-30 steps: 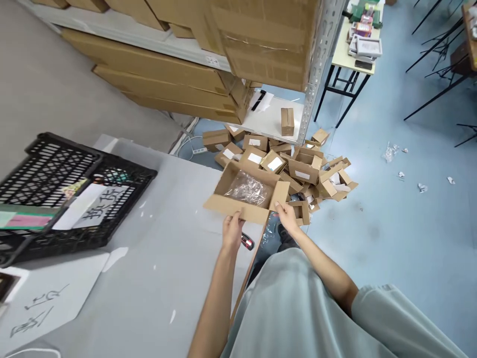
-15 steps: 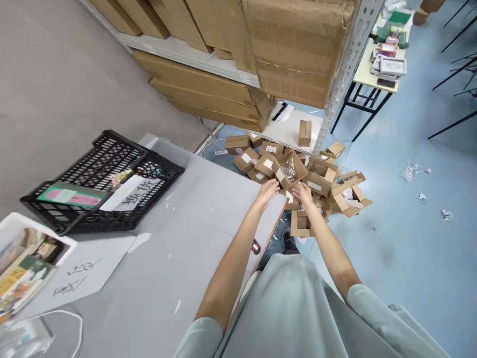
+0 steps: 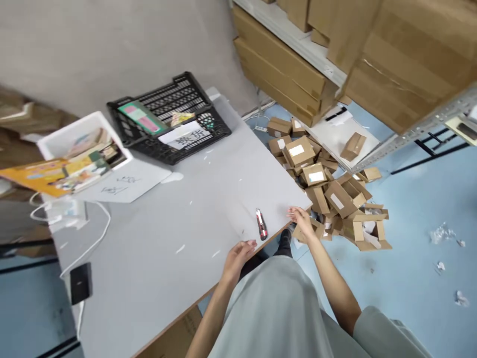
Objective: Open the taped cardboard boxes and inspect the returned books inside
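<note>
My left hand [image 3: 238,254] hovers at the near edge of the grey table [image 3: 167,219], fingers loosely spread and holding nothing. A red and black utility knife [image 3: 261,224] lies on the table just beyond it. My right hand [image 3: 301,220] is off the table's right corner, above the floor, fingers apart and empty. Below and to its right lies a heap of small cardboard boxes [image 3: 328,194] on the blue floor, several with white labels.
A black plastic crate [image 3: 167,117] with papers stands at the table's far side, beside a white tray [image 3: 80,144] of colourful booklets. White cables [image 3: 93,238] and a black device [image 3: 79,282] lie at the left. Shelving with large cartons [image 3: 372,54] rises at the right.
The open box with the plastic bag has left my hands and joined the floor heap. Both hands have drawn back to the table edge. My view has swung left.
</note>
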`<state>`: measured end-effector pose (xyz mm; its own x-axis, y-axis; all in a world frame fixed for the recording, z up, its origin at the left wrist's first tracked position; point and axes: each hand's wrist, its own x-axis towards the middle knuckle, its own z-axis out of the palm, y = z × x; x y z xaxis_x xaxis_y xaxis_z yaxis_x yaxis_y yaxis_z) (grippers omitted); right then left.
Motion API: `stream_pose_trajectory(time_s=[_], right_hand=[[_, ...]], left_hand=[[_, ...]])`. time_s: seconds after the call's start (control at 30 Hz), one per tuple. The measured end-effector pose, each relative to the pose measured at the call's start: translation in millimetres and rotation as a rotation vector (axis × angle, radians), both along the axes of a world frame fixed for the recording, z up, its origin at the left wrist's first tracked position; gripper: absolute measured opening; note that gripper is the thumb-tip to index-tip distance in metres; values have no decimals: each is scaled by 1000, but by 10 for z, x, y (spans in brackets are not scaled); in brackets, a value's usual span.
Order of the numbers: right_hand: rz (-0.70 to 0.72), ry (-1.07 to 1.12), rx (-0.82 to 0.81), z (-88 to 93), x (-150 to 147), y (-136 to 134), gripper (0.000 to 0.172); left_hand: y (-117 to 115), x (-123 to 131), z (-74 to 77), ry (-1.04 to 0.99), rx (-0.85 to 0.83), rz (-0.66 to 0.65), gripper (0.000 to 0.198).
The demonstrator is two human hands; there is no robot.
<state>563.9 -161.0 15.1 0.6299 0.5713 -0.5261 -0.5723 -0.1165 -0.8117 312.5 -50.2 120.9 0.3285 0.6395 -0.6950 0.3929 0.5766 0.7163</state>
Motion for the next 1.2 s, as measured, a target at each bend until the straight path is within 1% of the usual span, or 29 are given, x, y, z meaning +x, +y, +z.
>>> stream_pose_trajectory(time_s=[0.1,0.2,0.3,0.4,0.47,0.53,0.63,0.7,0.83,0.93,1.1,1.2], right_hand=[[170,-7,4,92,-253,303,56],[315,-20,20,236,-534,550,56],[423,-51,42,439,-883,746,58],[503,-104,76,703,-1334,889,58],[561,-144,108,907,-1690,943,58],[626,-178,143,1114,-2082,965,57],[707,-208,176,1378,-2718,967,52],[755,-222,182,1497,-3161,975,50],[887,-249,185,1633,-4028,1022,47],[1011,-257,178,1722,-4589,1046,47],[1228,-297,180,1880,-5302,1084,45],[1415,-306,185,1895,-5706,1181,43]], left_hand=[[-97,-321,77,-19,10,152,66],[-152,-597,143,-68,45,312,72],[-177,-892,210,-148,102,428,72],[-179,-1263,278,-230,196,525,70],[-179,-1569,329,-273,274,588,68],[-193,-1927,389,-312,356,652,65],[-257,-2547,493,-384,440,771,65],[-329,-2990,557,-434,457,864,67],[-520,-3828,632,-502,437,1026,71],[-686,-4324,645,-528,405,1132,75],[-964,-4927,673,-552,391,1288,82],[-1183,-5240,710,-523,433,1435,86]])
